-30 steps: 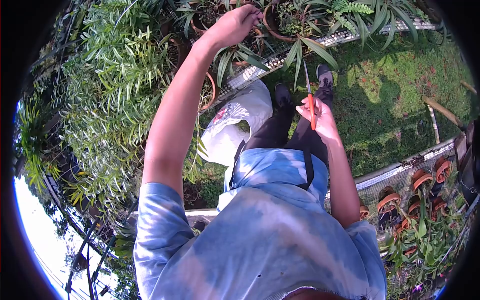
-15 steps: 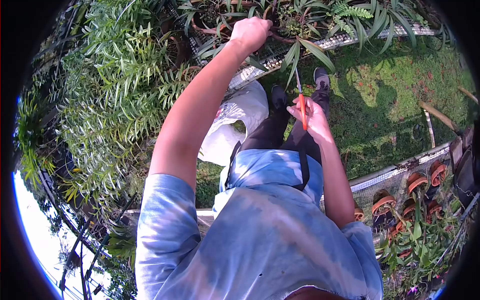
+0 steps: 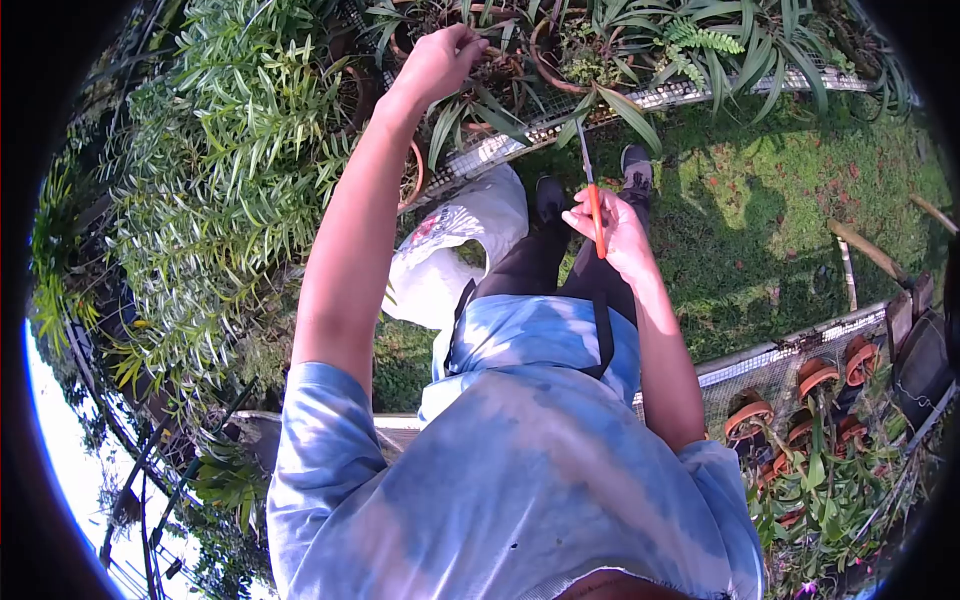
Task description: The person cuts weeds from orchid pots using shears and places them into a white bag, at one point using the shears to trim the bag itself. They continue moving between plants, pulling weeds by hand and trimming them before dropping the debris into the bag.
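Observation:
My left hand [image 3: 432,72] is raised over the potted plants at the top, its thumb and fingers pinched together. What the pinch holds, if anything, is too small to tell. Just right of it is a round brown pot [image 3: 545,70] with strappy leaves around it. My right hand [image 3: 624,238] is wrapped round the orange handles of a pair of scissors [image 3: 597,222]. Their metal blades point up towards a long drooping leaf [image 3: 628,116] at the bench edge.
A white sack [image 3: 440,270] stands left of my legs, below the mesh-edged bench [image 3: 500,150]. Dense leafy plants [image 3: 240,150] fill the left. Mossy grass [image 3: 760,210] lies to the right, with terracotta pots [image 3: 748,418] on a mesh rack beyond a pale rail [image 3: 760,358].
My left hand has drawn back to the left from among the potted leaves, and its pinched fingers now show. My right hand and the scissors have shifted only slightly.

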### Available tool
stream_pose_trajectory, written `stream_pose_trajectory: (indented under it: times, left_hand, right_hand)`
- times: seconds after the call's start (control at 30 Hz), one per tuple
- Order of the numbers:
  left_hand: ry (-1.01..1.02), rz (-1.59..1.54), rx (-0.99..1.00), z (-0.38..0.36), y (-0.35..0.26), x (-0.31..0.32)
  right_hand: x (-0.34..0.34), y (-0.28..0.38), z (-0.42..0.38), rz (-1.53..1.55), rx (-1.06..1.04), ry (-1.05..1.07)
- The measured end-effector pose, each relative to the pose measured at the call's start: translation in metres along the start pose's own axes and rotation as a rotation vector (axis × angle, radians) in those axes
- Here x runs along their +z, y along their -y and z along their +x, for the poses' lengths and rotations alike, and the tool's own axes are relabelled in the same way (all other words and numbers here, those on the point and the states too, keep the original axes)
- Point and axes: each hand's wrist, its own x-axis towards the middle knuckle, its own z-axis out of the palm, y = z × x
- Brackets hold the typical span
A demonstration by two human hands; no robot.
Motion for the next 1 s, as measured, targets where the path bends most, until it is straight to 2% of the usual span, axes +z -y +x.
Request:
stream_pose_trajectory:
  times: [0.07, 0.17, 0.37, 0.5, 0.6, 0.63, 0.7, 0.77, 0.83, 0.87, 0.9, 1.0]
  left_hand:
    - [0.007, 0.081, 0.072, 0.003, 0.023, 0.019]
    - [0.038, 0.187, 0.021, 0.010, 0.023, 0.034]
    - [0.166, 0.377, 0.024, 0.018, 0.009, 0.044]
    - [0.148, 0.300, -0.059, 0.021, 0.016, 0.053]
    - [0.158, 0.249, -0.130, 0.033, 0.022, 0.061]
    - [0.164, 0.270, -0.149, 0.038, 0.022, 0.062]
    - [0.169, 0.326, -0.178, 0.042, 0.023, 0.058]
    - [0.165, 0.227, -0.123, 0.044, 0.036, 0.052]
    - [0.146, 0.049, -0.097, 0.038, 0.039, 0.042]
    - [0.142, -0.044, -0.150, 0.037, 0.039, 0.037]
    - [0.107, -0.046, -0.172, 0.042, 0.048, 0.040]
    - [0.078, 0.011, -0.162, 0.052, 0.067, 0.049]
  right_hand:
    - [0.008, 0.006, 0.012, -0.058, -0.011, 0.041]
    - [0.020, 0.023, 0.031, -0.127, -0.024, 0.058]
    - [0.024, 0.044, 0.042, 0.052, -0.028, 0.074]
    - [0.020, 0.038, 0.034, 0.170, -0.019, 0.055]
    - [0.019, 0.029, 0.031, -0.087, -0.070, 0.014]
    - [0.020, 0.029, 0.029, -0.016, -0.055, 0.032]
    - [0.021, 0.029, 0.030, -0.107, -0.071, 0.024]
    - [0.020, 0.029, 0.035, -0.201, -0.092, 0.015]
    - [0.023, 0.033, 0.041, -0.087, -0.093, 0.039]
    - [0.024, 0.035, 0.043, -0.030, -0.094, 0.051]
    - [0.027, 0.040, 0.042, -0.159, -0.109, 0.021]
    - [0.026, 0.041, 0.048, -0.142, -0.101, 0.039]
